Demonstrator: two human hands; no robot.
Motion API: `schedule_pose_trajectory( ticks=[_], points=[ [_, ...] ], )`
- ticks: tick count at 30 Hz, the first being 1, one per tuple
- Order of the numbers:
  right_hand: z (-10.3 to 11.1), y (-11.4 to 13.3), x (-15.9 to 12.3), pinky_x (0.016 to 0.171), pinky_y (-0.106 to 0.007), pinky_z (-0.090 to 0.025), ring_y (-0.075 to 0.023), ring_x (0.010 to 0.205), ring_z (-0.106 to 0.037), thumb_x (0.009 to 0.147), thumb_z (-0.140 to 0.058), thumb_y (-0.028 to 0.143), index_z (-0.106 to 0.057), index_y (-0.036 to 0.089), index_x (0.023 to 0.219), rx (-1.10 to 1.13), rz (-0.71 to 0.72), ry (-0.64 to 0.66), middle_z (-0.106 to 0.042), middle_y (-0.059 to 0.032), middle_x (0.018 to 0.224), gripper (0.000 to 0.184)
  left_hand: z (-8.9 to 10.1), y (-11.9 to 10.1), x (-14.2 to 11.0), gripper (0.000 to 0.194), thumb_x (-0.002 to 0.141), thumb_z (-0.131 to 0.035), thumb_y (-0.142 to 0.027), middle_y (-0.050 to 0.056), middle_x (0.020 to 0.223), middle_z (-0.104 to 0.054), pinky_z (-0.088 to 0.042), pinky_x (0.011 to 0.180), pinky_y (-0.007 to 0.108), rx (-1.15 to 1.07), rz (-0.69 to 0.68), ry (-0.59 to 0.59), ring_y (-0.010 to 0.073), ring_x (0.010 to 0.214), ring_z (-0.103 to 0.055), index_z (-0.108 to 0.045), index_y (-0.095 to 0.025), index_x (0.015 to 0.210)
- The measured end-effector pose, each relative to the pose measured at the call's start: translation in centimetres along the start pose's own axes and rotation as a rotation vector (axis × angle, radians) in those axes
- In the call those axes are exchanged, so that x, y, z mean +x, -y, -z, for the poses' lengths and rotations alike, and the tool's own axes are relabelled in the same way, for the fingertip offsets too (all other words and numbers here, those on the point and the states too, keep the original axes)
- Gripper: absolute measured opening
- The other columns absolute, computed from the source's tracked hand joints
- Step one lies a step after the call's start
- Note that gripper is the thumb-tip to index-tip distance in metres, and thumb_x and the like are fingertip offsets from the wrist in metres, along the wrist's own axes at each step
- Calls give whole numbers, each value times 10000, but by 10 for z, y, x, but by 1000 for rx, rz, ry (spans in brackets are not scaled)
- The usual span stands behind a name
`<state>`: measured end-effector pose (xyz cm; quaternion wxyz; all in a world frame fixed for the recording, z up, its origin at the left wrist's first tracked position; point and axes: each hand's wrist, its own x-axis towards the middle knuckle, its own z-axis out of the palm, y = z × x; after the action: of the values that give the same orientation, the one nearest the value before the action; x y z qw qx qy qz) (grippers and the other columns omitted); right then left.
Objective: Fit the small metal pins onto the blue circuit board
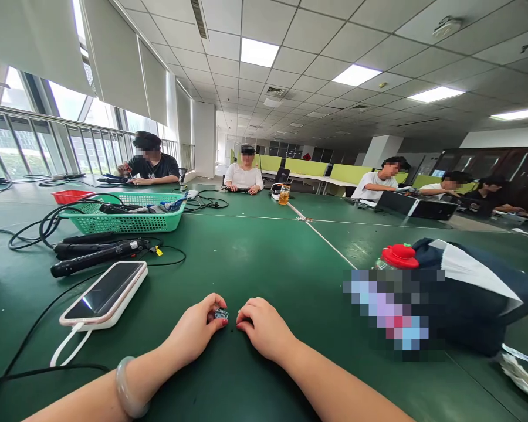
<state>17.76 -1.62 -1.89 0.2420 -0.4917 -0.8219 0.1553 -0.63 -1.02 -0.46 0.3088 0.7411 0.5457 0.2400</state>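
Observation:
My left hand [199, 323] rests low over the green table and pinches a small bluish-grey part with a fine pattern [221, 314] between thumb and fingers; its exact kind is too small to tell. Just to the right, a short gap away, is my right hand [263, 327], its thumb and fingertips pressed together. Whatever those fingertips hold, if anything, cannot be made out. A few tiny dark specks lie on the table between the two hands. Around my left wrist sits a pale bangle [129, 387].
Left of my hands lie a phone [108, 293] on a white cable, black handheld devices [97, 255] and a green basket [127, 220] of cables. On the right are a red-lidded container [399, 256] and a dark bag [466, 305]. Several people sit around the far tables.

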Motion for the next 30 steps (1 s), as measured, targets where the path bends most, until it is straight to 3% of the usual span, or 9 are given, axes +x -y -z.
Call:
schedule_pose_trajectory(
  ticks=[11, 19, 25, 30],
  points=[
    [-3, -2, 0, 736, -247, -413, -142, 803, -513, 805, -557, 136, -613, 190, 753, -85, 52, -6, -581, -14, 802, 93, -2, 2, 2, 182, 716, -516, -351, -40, 667, -551, -382, 601, 229, -1, -14, 9, 137, 633, -514, -500, -220, 842],
    [-2, -11, 4, 688, -223, -406, -113, 717, -529, 787, -544, 119, -616, 172, 694, 161, -44, -60, -597, -4, 751, 129, -5, 1, 3, 275, 640, -621, -391, -19, 761, -621, -407, 604, 238, 5, -12, 26, 146, 665, -550, -529, -211, 825],
    [2, -4, 2, 643, -221, -395, -106, 651, -520, 809, -500, 159, -608, 178, 709, 295, -118, -82, -606, 20, 689, 149, -4, -3, -1, 297, 611, -652, -397, -23, 691, -612, -405, 582, 242, 16, 3, 35, 154, 653, -561, -544, -203, 808],
    [3, 3, -2, 631, -216, -396, -104, 640, -518, 820, -486, 181, -611, 185, 749, 328, -80, -112, -605, 24, 694, 144, -4, -6, -2, 299, 595, -668, -401, -33, 652, -594, -401, 573, 245, 21, 9, 24, 152, 626, -552, -539, -201, 777]
  ],
)
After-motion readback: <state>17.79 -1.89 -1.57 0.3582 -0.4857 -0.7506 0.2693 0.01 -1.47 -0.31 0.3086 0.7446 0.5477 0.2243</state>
